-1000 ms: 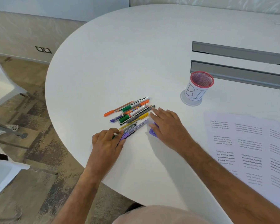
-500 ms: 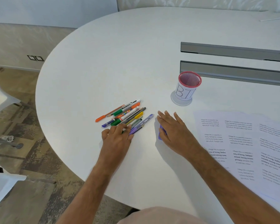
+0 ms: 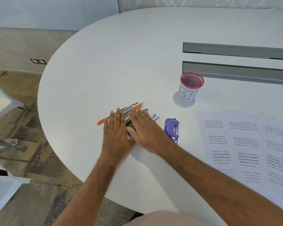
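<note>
Gathering pens (image 3: 132, 108): best squeezed inward evenly, tips kept aligned.
Left hand (image 3: 116, 132): spread flat, pressed on pens.
Right hand (image 3: 146, 129): spread flat beside it.

White rounded tabletop (image 3: 121, 54) carried two grey slots (image 3: 235, 50); mottled brown floor (image 3: 31, 185) lay below; white chair (image 3: 0, 98) stood left; twin wall sockets (image 3: 38, 61) sat low; light was even.

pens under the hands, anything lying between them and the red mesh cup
Nothing visible does. The table between the pens and the red mesh cup is bare. The purple tool lies right of the pile, off that line.
</note>
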`<state>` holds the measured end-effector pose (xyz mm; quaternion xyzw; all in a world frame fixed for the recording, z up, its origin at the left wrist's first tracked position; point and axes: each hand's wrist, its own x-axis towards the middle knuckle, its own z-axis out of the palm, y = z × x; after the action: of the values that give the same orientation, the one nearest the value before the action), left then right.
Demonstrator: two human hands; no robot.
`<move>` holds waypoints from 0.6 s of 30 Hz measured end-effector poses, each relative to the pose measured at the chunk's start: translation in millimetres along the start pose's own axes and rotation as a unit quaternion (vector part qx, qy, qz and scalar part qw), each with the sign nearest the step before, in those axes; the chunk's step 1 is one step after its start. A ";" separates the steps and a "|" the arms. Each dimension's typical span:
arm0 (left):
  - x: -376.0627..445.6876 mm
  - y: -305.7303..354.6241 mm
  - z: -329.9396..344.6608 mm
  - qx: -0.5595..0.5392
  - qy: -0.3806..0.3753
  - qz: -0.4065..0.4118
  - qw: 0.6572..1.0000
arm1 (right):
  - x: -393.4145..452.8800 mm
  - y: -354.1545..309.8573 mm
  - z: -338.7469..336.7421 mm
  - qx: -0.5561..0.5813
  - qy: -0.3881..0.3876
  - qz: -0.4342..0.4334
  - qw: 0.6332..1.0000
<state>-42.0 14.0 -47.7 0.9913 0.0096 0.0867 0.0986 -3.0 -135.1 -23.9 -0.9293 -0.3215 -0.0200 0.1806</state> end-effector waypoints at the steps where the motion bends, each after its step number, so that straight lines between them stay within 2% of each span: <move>1: 2.3 -1.6 0.2 -0.006 -0.008 -0.008 1.000 | 6.7 -1.5 2.9 0.004 -0.001 0.008 1.000; 9: 9.7 -6.0 5.4 -0.028 -0.045 -0.024 0.998 | 22.8 7.2 19.5 0.015 -0.056 0.027 0.998; 18: 20.5 -24.2 2.8 -0.030 -0.054 -0.035 0.997 | 45.8 4.0 29.3 0.013 -0.045 0.015 0.999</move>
<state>-21.4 37.9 -51.7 0.9901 0.0363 0.0300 0.1319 33.4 -100.7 -45.6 -0.9316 -0.3155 0.0288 0.1780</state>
